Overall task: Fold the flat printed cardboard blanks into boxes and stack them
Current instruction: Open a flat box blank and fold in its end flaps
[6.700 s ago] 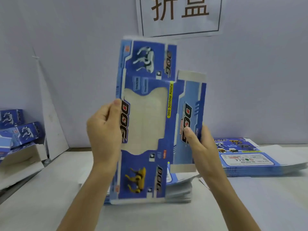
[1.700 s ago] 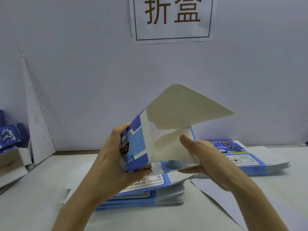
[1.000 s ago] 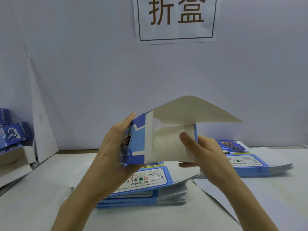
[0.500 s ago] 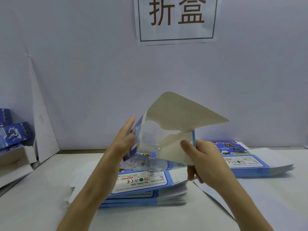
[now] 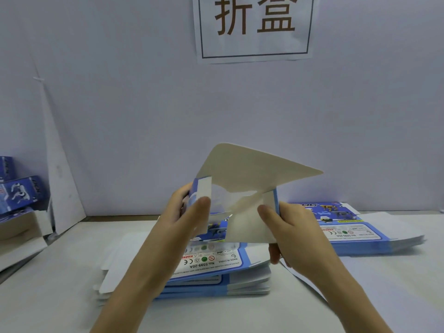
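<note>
I hold a half-formed blue printed box [image 5: 249, 179] in the air above the table, its open end facing me and its plain grey inside showing. A large grey flap sticks up and to the right. My left hand [image 5: 189, 212] grips the box's left wall, thumb on a narrow white side flap. My right hand [image 5: 290, 229] pinches the right side flap, thumb on its inner face. Under the box lies a stack of flat blue blanks [image 5: 209, 272]. A second stack of blanks [image 5: 355, 234] lies at the right.
Folded blue boxes [image 5: 16, 193] are piled at the far left beside an open white carton [image 5: 21, 234]. A white wall with a paper sign [image 5: 254, 27] closes off the back of the white table [image 5: 60, 296].
Over the last second my left thumb moved onto the narrow left side flap and turned it inward. The right side flap stays held by my right hand, and the big flap tilted slightly.
</note>
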